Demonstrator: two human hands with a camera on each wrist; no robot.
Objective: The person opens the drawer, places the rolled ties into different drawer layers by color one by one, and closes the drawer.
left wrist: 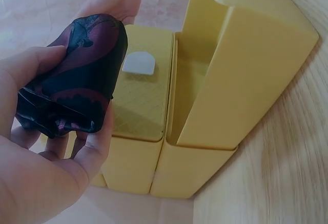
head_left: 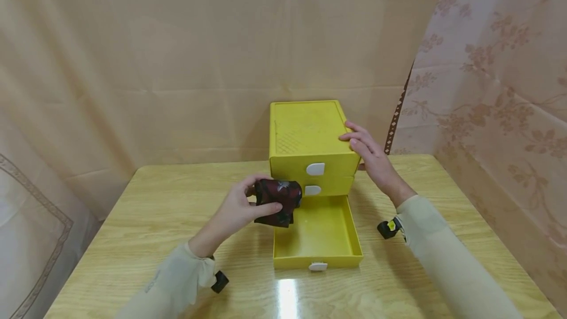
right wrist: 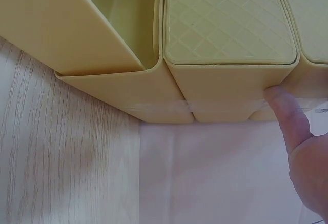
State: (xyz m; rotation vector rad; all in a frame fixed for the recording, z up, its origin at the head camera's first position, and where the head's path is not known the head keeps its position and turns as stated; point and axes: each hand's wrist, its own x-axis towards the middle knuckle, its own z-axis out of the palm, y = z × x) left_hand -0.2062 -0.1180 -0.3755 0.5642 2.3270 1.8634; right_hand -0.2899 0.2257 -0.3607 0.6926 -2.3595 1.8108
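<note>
A dark bundle of folded cloth (head_left: 280, 195), black and maroon with a printed pattern, is in my left hand (head_left: 236, 209). The thumb presses its near side and the fingers curl round behind and under it, as the left wrist view shows. The bundle is held above the left side of the pulled-out bottom drawer (head_left: 316, 233), whose inside looks bare. That drawer belongs to a yellow drawer unit (head_left: 310, 124) with white tabs. On the unit's right side and top edge rests my right hand (head_left: 374, 159), fingers extended; a finger (right wrist: 287, 114) touches the side wall.
The unit stands on a light wood table (head_left: 190, 201), near its back edge. The two upper drawers, with white tabs (head_left: 315, 169), are closed. Behind hangs a beige curtain (head_left: 199, 63); a flowered cloth (head_left: 500, 87) hangs on the right.
</note>
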